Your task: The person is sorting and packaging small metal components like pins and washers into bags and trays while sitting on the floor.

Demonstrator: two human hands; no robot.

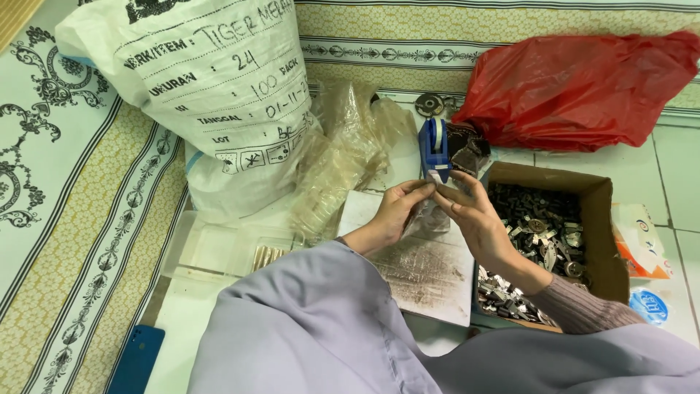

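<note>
Closest, sleeves: soft grey cloth, draped loosely.
Hands: left hand (pixel 394 211) and right hand (pixel 470 211) pinch together on a small clear packet (pixel 429 217), raised before the chest for sealing.
Beside: cardboard box (pixel 601 219) of grey metal parts, within reach.
Beyond: blue tape dispenser (pixel 434 149), upright.
Farthest: crinkled red plastic bag (pixel 583 87); woven white sack (pixel 211 80).
</note>
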